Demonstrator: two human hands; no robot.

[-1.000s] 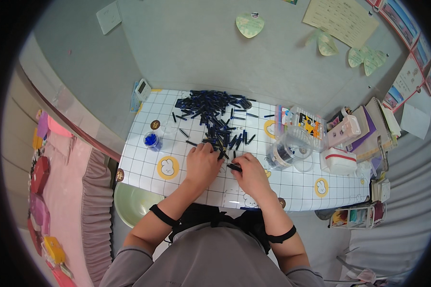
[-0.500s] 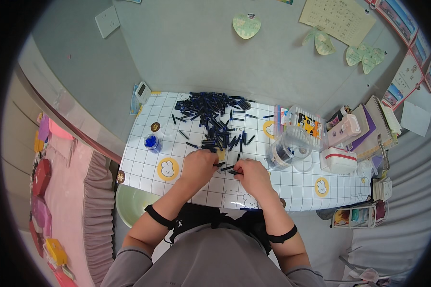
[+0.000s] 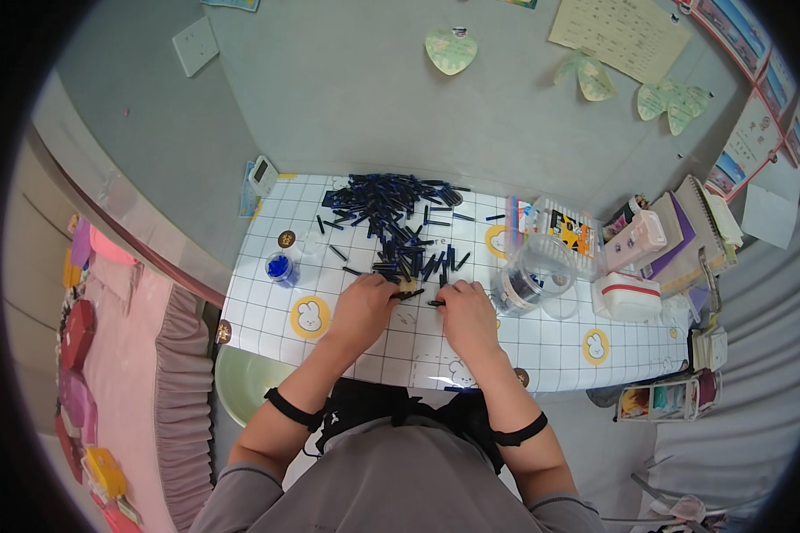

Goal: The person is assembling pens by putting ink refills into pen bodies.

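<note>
A large heap of small dark blue-black ink cartridges (image 3: 387,204) lies at the back of the table and trails toward me. At its near end my left hand (image 3: 362,304) is closed with the fingertips on a dark cartridge (image 3: 409,294) that points right. Across a small gap, my right hand (image 3: 468,313) pinches another cartridge (image 3: 435,303), its dark end sticking out to the left. Several more cartridges (image 3: 432,266) stand or lie just beyond both hands. The undersides of my fingers are hidden.
A small jar of blue pieces (image 3: 281,267) stands at left. To the right is a large clear canister (image 3: 535,277) with dark cartridges inside. Beyond it are a clear pen box (image 3: 567,233), a white pouch (image 3: 629,297) and notebooks (image 3: 695,222). A wall (image 3: 347,98) borders the back.
Both hands have moved slightly away from me, toward the heap. The right hand's cartridge has moved with it, and the loose cartridge between the hands no longer shows there.
</note>
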